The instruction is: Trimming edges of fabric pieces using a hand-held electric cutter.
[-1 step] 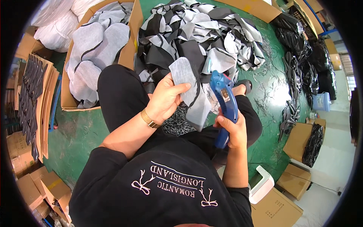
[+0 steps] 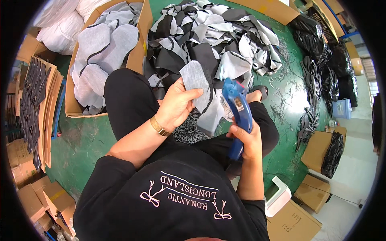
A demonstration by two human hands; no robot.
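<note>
My left hand (image 2: pixel 175 105) pinches a grey fabric piece (image 2: pixel 194 78) with a black seam, thumb on top, above my crossed legs. The piece's lower part hangs down to the right. Wrapped in my right hand (image 2: pixel 248 141) is a blue electric cutter (image 2: pixel 243 116) with a curved grip, held upright just right of the fabric and apart from it. Its cutting edge cannot be made out. Thin dark trimmings (image 2: pixel 187 130) lie below the fabric, between my legs.
A large heap of grey and black fabric pieces (image 2: pixel 209 30) lies ahead on the green floor (image 2: pixel 88 140). At left front, a cardboard box (image 2: pixel 140 52) holds similar grey pieces (image 2: pixel 94 40). Black plastic bags (image 2: pixel 341 60) and cartons (image 2: pixel 313 193) line the right side.
The electric cutter has dipped slightly, its head now a little lower. My left hand and the fabric piece have hardly moved.
</note>
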